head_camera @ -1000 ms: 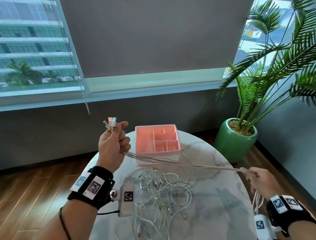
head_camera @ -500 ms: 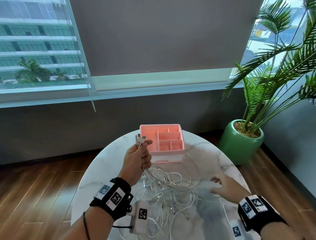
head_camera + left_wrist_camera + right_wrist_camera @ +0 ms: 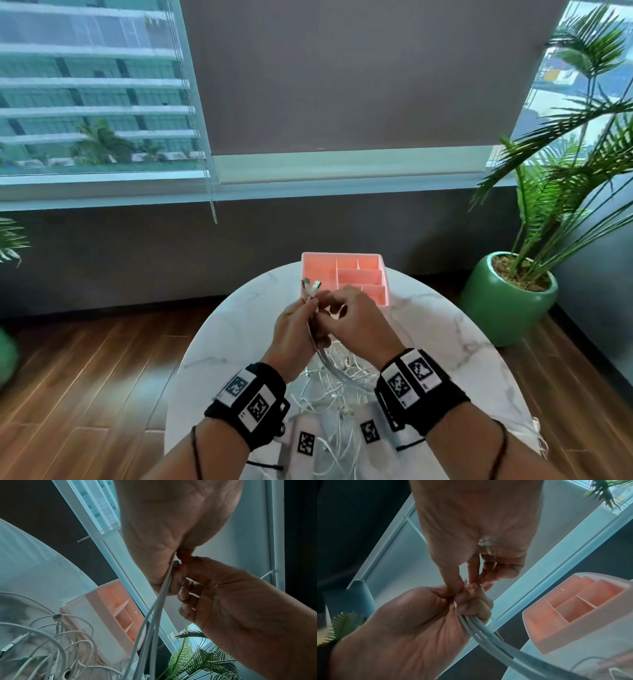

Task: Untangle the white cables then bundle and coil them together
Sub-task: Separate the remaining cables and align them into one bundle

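Note:
My left hand [image 3: 306, 310] grips a bundle of white cables [image 3: 312, 334] above the table, fist upright, with their plug ends [image 3: 311, 286] sticking out of the top. From the fist the cables [image 3: 489, 632] hang down into a loose white tangle [image 3: 330, 394] on the marble. My right hand [image 3: 333, 307] has closed in against the left. Its thumb and fingertips [image 3: 471, 574] pinch the cables just above the left fist [image 3: 471, 607]. The left wrist view shows the strands [image 3: 154, 615] leaving the palm, with the right fingers [image 3: 182, 588] beside them.
A pink divided organiser tray [image 3: 342, 254] stands at the far side of the round marble table [image 3: 445, 342], just behind my hands. A palm in a green pot [image 3: 507, 301] stands on the floor to the right. Wooden floor surrounds the table.
The right hand let go of the cables it had stretched out to the right, hovered open over the table, then came up to the left fist. The left hand moved down and toward the middle.

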The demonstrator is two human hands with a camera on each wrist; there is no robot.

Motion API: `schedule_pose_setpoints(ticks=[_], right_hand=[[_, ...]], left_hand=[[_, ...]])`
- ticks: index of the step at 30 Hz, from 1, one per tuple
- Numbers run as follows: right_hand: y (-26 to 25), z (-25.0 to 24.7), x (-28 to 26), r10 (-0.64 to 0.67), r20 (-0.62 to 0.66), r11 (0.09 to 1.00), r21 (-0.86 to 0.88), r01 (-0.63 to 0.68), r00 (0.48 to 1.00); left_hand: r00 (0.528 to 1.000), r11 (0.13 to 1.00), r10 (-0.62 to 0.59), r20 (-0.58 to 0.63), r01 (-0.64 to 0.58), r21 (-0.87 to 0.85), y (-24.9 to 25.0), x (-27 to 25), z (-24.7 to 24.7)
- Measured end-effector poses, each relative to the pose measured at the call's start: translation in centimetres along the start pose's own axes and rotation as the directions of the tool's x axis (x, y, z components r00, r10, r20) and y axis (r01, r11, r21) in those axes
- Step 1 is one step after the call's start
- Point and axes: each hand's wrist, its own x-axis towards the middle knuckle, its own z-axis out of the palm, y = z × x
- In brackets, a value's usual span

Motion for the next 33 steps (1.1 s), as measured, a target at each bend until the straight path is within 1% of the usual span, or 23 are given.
schedule_pose_setpoints(ticks=[4, 8, 10, 12, 14, 16, 18, 20, 23, 26, 29, 31, 33], right_hand=[[-0.4, 0.5, 0.2, 0.04, -0.015, 0.998, 0.051, -0.039, 0.999], [-0.3, 0.8, 0.5, 0.159, -0.046, 0.974, 0.168, -0.149, 0.986], [0.1, 1.0, 0.4, 0.232, -0.037, 0.938, 0.272, -0.214, 0.972], [0.3, 0.8, 0.5, 0.286, -0.039, 0.889, 0.385, -0.25, 0.958], [0.1, 0.4, 0.6, 0.32, -0.049, 0.836, 0.484, -0.257, 0.946], [-0.2, -0.1, 0.9, 0.33, -0.071, 0.818, 0.52, -0.247, 0.941], [-0.4, -0.5, 1.1, 0.285, -0.088, 0.84, 0.502, -0.205, 0.954], [-0.7, -0.8, 1.1, 0.238, -0.076, 0.865, 0.471, -0.176, 0.968], [-0.8, -1.2, 1.0, 0.194, -0.051, 0.902, 0.401, -0.158, 0.98], [-0.5, -0.7, 1.2, 0.132, -0.06, 0.974, 0.195, -0.118, 0.989], [-0.6, -0.6, 1.6, 0.129, 0.023, 0.989, -0.072, -0.127, 0.991], [-1.0, -0.8, 1.7, 0.089, 0.099, 0.989, -0.127, -0.076, 0.991], [-1.0, -1.1, 1.9, 0.05, 0.126, 0.993, -0.113, -0.036, 0.991]], left_hand=[[1.0, 1.0, 0.002, -0.003, -0.002, 0.005, 0.0, -0.3, -0.2], [1.0, 1.0, 0.01, 0.029, -0.011, 0.014, -0.1, -0.6, -0.2], [0.998, 1.0, 0.008, 0.065, -0.008, -0.003, -0.3, -0.6, -0.3], [0.994, 1.0, 0.018, 0.104, -0.018, -0.004, -0.5, -0.5, -0.3], [0.988, 0.999, 0.028, 0.149, -0.033, 0.031, -0.7, -0.5, -0.3], [0.981, 0.996, 0.031, 0.194, -0.047, 0.079, -1.0, -0.3, -0.3], [0.978, 0.988, 0.036, 0.206, -0.066, 0.142, -1.2, 0.0, -0.4], [0.979, 0.97, 0.041, 0.202, -0.087, 0.226, -1.1, 0.1, -0.4], [0.986, 0.942, 0.04, 0.162, -0.091, 0.324, -0.6, 0.2, -0.1], [0.994, 0.933, -0.019, 0.109, -0.021, 0.358, -0.4, 0.2, 0.3], [0.99, 0.924, -0.111, 0.085, 0.071, 0.376, -0.7, 0.2, 0.9], [0.985, 0.919, -0.13, 0.114, 0.077, 0.386, -0.7, 0.1, 0.9], [0.976, 0.93, -0.126, 0.175, 0.055, 0.363, -0.5, -0.2, 0.7]])
